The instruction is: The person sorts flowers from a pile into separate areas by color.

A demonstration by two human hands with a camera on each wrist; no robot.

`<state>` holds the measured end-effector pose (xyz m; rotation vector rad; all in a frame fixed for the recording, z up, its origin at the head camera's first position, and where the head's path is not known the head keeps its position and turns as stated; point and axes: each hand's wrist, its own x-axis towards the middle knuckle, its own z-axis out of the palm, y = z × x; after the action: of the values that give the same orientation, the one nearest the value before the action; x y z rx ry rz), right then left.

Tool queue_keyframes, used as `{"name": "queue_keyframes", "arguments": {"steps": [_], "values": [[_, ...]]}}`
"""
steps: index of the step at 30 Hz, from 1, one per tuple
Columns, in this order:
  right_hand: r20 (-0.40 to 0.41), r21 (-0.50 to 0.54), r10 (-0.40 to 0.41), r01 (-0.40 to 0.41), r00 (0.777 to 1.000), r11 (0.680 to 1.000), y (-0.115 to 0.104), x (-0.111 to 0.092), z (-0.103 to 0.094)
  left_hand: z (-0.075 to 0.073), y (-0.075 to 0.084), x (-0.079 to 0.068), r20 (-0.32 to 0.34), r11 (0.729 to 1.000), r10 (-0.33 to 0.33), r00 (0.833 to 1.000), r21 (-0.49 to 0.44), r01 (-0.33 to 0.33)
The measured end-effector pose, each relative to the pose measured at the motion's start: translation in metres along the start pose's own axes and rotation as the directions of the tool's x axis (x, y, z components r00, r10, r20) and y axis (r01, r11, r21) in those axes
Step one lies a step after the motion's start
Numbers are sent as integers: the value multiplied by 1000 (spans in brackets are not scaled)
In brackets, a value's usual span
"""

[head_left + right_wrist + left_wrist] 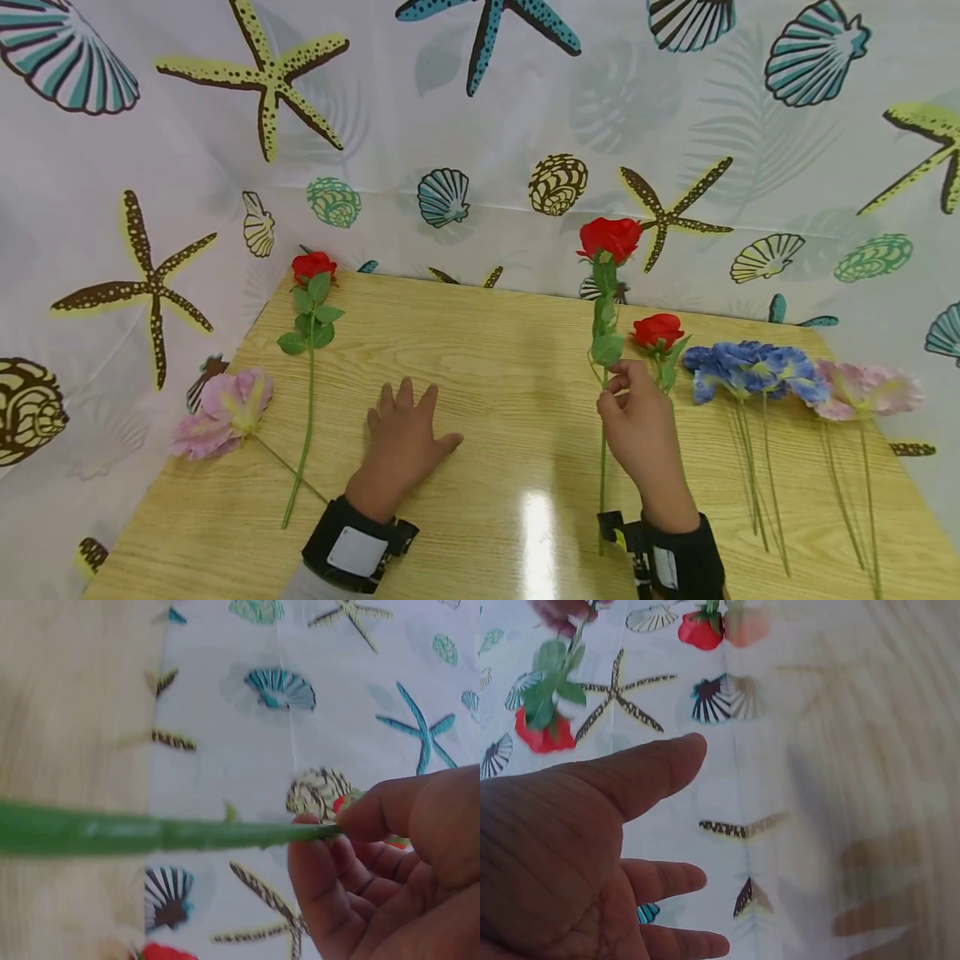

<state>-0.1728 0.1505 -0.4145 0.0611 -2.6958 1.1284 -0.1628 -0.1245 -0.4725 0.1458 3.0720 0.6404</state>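
Note:
In the head view my right hand (637, 421) pinches a red rose (610, 240) by its green stem, just below the leaves. The bloom stands upright above the fingers, and the stem hangs down past the wrist. Thumb and forefinger close on that stem (187, 834) in the right wrist view. My left hand (401, 450) is spread with straight fingers over the middle left of the table, holding nothing. A second red rose (657, 332) lies just beyond the right hand. Left of the left hand lie another red rose (313, 267) and a pink flower (225, 414).
Blue flowers (753, 369) and pale pink flowers (866, 389) lie at the right with stems toward me. A white cloth (495, 142) printed with shells and starfish rises behind the wooden table (480, 358) and along its left side.

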Motion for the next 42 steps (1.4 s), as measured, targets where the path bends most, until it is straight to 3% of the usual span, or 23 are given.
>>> {"name": "queue_keyframes", "arguments": {"steps": [8, 14, 19, 22, 28, 31, 37, 42], "values": [[-92, -220, -15, -6, 996, 976, 27, 1, -29, -5, -21, 4, 4, 997, -82, 997, 9, 82], [-102, -288, 84, -111, 991, 951, 49, 2, -44, -11, -36, 6, -54, 987, -157, 986, 27, 158], [-105, -334, 123, -152, 987, 930, 68, 1, -52, -16, -54, 6, -90, 974, -225, 970, 10, 227], [-70, -350, 171, -185, 983, 918, 75, -1, -55, -19, -59, 6, -90, 961, -276, 957, -18, 276], [75, -356, 289, -245, 954, 902, 84, -1, -58, -22, -61, 3, -19, 930, -363, 932, -72, 360], [128, -357, 320, -257, 939, 898, 88, 0, -59, -24, -61, 2, -17, 927, -366, 930, -91, 364], [193, -351, 369, -288, 909, 891, 97, 3, -60, -26, -64, 1, -95, 945, -323, 942, -84, 316], [246, -373, 388, -282, 888, 884, 104, 3, -64, -27, -68, 0, -176, 967, -252, 952, 3, 256]]}}
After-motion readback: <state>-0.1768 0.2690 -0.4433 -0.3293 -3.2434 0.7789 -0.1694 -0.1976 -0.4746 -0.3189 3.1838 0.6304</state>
